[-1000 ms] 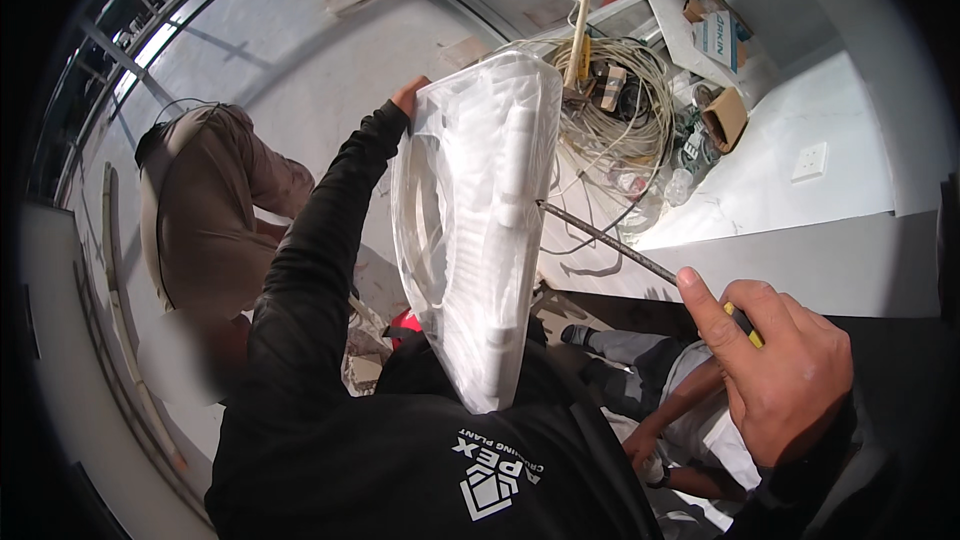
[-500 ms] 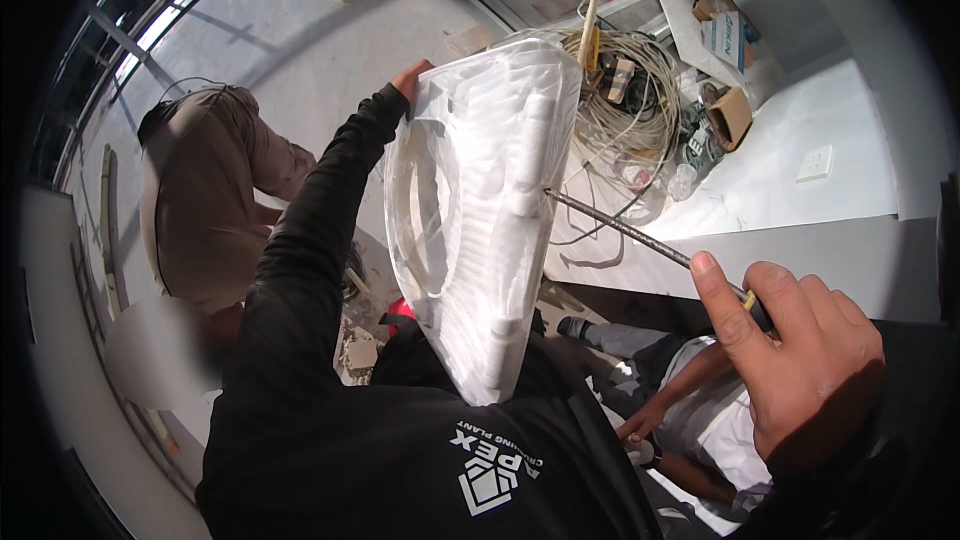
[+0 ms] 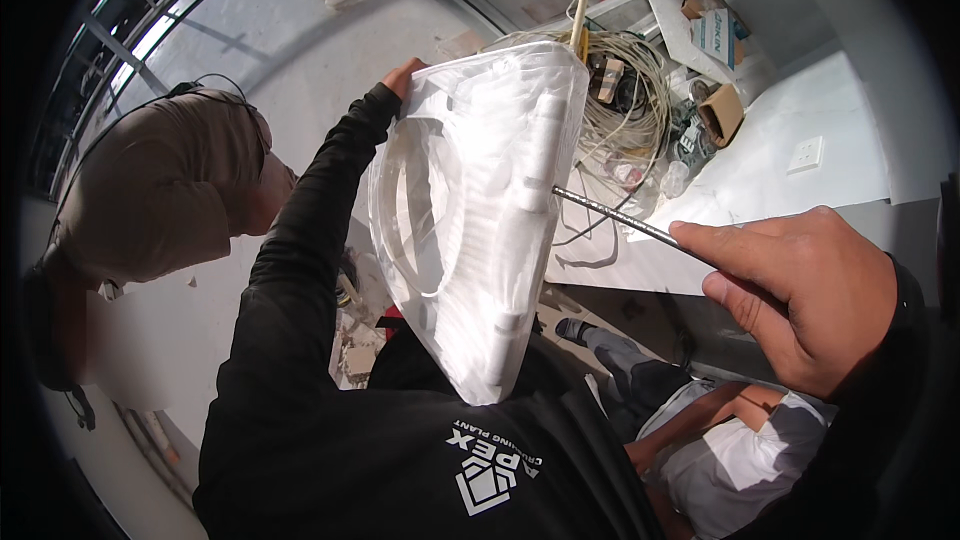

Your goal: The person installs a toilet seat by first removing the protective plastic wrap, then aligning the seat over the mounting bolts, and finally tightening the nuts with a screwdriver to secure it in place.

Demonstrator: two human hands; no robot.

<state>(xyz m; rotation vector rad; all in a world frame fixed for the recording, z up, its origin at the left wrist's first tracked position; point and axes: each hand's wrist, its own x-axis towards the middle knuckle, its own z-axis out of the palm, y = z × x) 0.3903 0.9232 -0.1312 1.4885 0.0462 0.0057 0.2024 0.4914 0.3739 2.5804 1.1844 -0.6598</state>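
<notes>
A white moulded panel (image 3: 500, 190) with a large oval opening stands tilted up against my body, its surface shiny as if wrapped in clear film. My left hand (image 3: 402, 77) grips its far upper left edge; part of the fingers is hidden behind it. In my right hand (image 3: 810, 285) is a long thin metal rod (image 3: 620, 217), with a twisted-looking shaft. Its tip touches or nearly touches the right side wall of the panel. The rod's rear end is hidden inside my closed fingers, with the index finger stretched along the shaft.
Coiled pale cable (image 3: 640, 90) lies beyond the panel, near an open cardboard box (image 3: 720, 115) and plastic bottles. A wall socket (image 3: 805, 154) is at the right. One person in brown (image 3: 170, 180) bends over at left; another in a white shirt (image 3: 745, 460) is low at right.
My right hand has turned over, knuckles now up, its index finger along the rod. The panel shifts slightly. The person at left has bent and moved left; the one at right has shifted.
</notes>
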